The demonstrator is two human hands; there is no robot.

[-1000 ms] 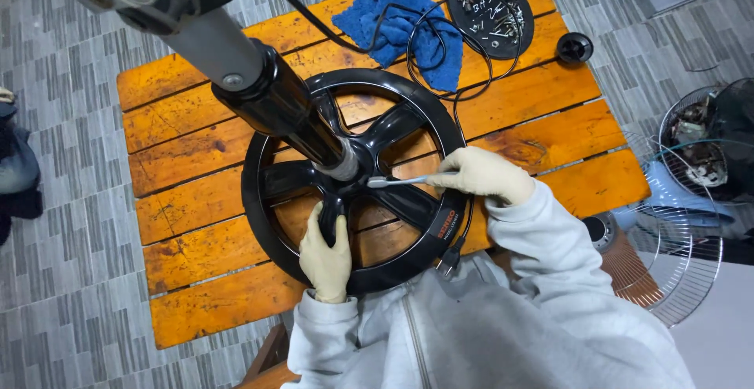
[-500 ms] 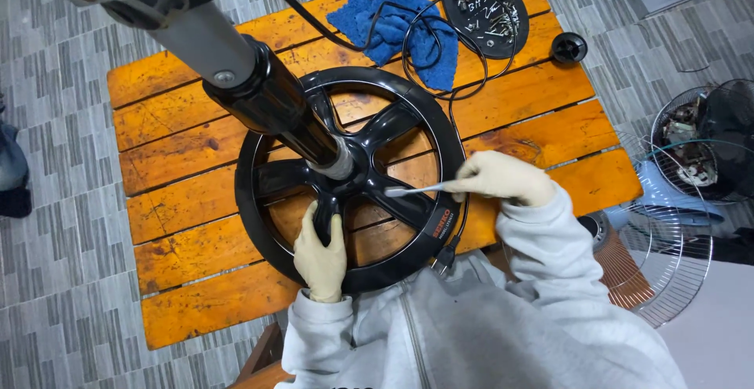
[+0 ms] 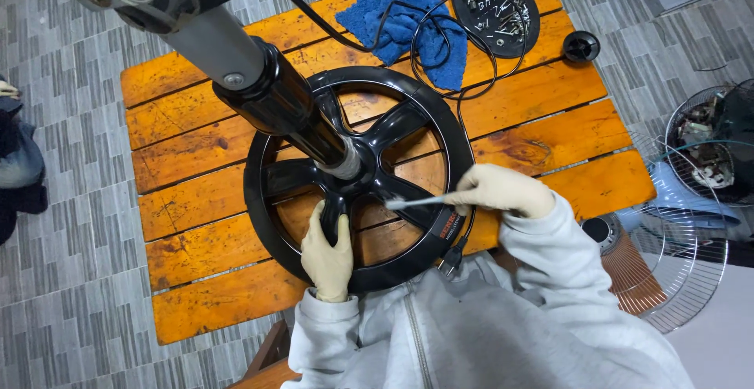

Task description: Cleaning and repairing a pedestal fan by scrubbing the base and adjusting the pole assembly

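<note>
While the black round spoked plastic fan base [image 3: 275, 224] lies flat in the middle of the orange slatted wooden desk [image 3: 188, 240], its grey and black upright pole [image 3: 259, 94] rises toward the camera. The gloved left hand [image 3: 327, 254] presses down on the near spoke, its grip closed around that spoke to steady the base. Just right of the hub, the thin silver metal tool [image 3: 416, 200] points its tip at the hub's near side; the gloved right hand [image 3: 503, 190] pinches its handle over the rim. The step in hand looks like working a fastener or part at the hub; I cannot tell whether the tip is seated. A next move would call for firm hold-down from the left and a steady tool.

Further back, a crumpled blue cloth [image 3: 408, 20] lies beside a black oval tray of screws [image 3: 493, 4], with a black power cord [image 3: 440, 51] looping across both. Wire fan guards [image 3: 675, 279] lie on the floor at right.
</note>
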